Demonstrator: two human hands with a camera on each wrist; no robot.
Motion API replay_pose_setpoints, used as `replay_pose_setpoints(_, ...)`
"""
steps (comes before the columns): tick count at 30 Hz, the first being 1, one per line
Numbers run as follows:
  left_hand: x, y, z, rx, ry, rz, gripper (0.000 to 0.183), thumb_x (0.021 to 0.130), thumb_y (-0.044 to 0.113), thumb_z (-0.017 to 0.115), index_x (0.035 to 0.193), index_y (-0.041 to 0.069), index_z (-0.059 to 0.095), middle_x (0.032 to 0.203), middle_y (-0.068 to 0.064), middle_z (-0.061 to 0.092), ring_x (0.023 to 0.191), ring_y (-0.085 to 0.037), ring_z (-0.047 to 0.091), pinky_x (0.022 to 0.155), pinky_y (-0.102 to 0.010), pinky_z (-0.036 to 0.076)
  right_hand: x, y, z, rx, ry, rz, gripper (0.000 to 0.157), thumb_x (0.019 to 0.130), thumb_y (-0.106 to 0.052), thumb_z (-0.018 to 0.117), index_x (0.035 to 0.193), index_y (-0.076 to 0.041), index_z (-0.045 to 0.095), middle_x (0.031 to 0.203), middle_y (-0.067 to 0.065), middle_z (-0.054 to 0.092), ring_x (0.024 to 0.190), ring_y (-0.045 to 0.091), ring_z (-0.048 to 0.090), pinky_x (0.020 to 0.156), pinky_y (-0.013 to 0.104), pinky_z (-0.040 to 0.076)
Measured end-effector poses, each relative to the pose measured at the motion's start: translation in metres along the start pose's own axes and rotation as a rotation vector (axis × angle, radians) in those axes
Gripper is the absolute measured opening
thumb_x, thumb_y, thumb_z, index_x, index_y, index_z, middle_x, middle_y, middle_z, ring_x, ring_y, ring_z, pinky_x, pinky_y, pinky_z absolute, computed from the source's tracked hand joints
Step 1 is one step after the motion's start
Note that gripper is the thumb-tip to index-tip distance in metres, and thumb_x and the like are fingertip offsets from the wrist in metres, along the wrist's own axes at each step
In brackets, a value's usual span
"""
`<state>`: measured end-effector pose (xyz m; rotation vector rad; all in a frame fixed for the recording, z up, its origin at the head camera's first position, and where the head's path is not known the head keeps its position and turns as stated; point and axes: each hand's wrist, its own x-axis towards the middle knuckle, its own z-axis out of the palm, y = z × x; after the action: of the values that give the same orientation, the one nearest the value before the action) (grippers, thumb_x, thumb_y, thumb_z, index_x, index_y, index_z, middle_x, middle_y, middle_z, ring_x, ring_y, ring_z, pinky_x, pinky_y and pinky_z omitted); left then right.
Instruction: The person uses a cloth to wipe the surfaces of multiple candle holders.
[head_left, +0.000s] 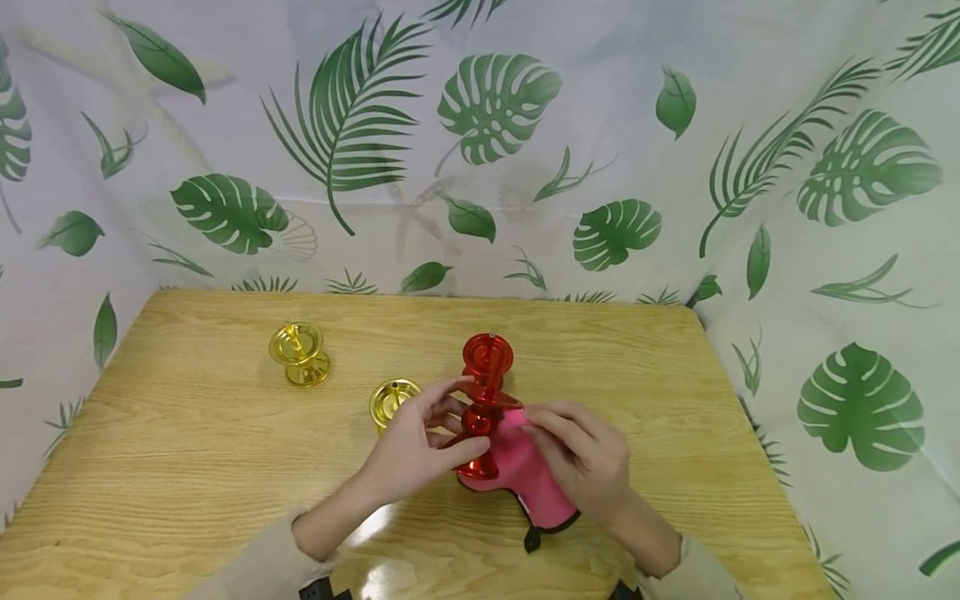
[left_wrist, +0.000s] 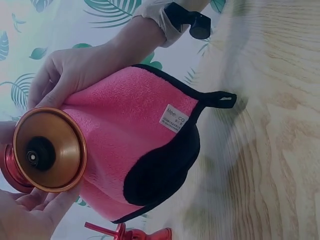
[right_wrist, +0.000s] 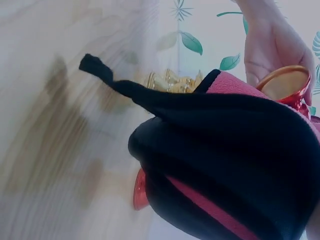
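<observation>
A shiny red candle holder [head_left: 480, 422] is held by my left hand [head_left: 411, 443], thumb near its base and fingers around its far side. Its hollow, copper-coloured underside [left_wrist: 67, 145] with a dark centre faces the left wrist view. In my right hand [head_left: 583, 462] a pink cloth [head_left: 521, 471] with black edging is pinched against the holder's upper part, just under the dish. The cloth drapes down, showing a white label [left_wrist: 174, 118] and a black hanging loop [left_wrist: 220, 99]. Its black back [right_wrist: 220, 145] hides much of the right hand in the right wrist view.
Just behind the held one stands a second red candle holder [head_left: 480, 350]. One gold candle holder [head_left: 392, 398] stands beside my left hand, partly covered by it; another gold candle holder [head_left: 300, 354] is farther back left. A leaf-print curtain [head_left: 525, 183] surrounds the wooden table [head_left: 225, 433].
</observation>
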<state>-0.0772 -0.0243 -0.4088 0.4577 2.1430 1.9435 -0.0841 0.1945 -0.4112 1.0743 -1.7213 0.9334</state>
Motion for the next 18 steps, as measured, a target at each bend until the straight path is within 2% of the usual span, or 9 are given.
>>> replay_pose_setpoints(4, -0.003, 0.001, 0.0, 0.039, 0.064, -0.031, 0.062, 0.078, 0.018, 0.08, 0.134, 0.021, 0.052, 0.1, -0.008, 0.07, 0.081, -0.017, 0.065, 0.074, -0.028, 0.057, 0.0, 0.004, -0.002, -0.075, -0.03, -0.018, 0.017, 0.09, -0.012, 0.068, 0.089, 0.004, 0.074, 0.082, 0.015, 0.071, 0.067, 0.019, 0.067, 0.058, 0.022, 0.053)
replay_pose_setpoints(9, -0.004, 0.001, 0.002, 0.095, 0.143, -0.052, 0.064, 0.075, 0.022, 0.083, 0.132, 0.022, 0.055, 0.093, -0.004, 0.072, 0.073, -0.015, 0.064, 0.07, -0.028, 0.055, 0.0, 0.004, -0.003, -0.193, -0.075, -0.086, 0.018, 0.091, -0.016, 0.068, 0.09, 0.0, 0.076, 0.081, 0.012, 0.071, 0.064, 0.018, 0.067, 0.056, 0.025, 0.053)
replay_pose_setpoints(13, -0.005, 0.001, 0.005, 0.186, 0.18, -0.039, 0.065, 0.073, 0.024, 0.084, 0.132, 0.024, 0.056, 0.09, 0.001, 0.072, 0.07, -0.012, 0.064, 0.069, -0.025, 0.055, 0.004, 0.001, -0.005, -0.265, -0.109, -0.143, 0.017, 0.092, -0.016, 0.066, 0.091, -0.002, 0.077, 0.08, 0.009, 0.071, 0.061, 0.017, 0.065, 0.054, 0.027, 0.054)
replay_pose_setpoints(18, -0.004, 0.002, 0.008, 0.316, 0.204, -0.029, 0.068, 0.072, 0.024, 0.084, 0.133, 0.019, 0.055, 0.09, 0.004, 0.072, 0.067, -0.005, 0.064, 0.06, -0.021, 0.053, 0.017, -0.006, -0.005, -0.33, -0.204, -0.171, 0.017, 0.093, -0.018, 0.065, 0.096, -0.006, 0.076, 0.083, 0.006, 0.071, 0.059, 0.015, 0.064, 0.052, 0.024, 0.053)
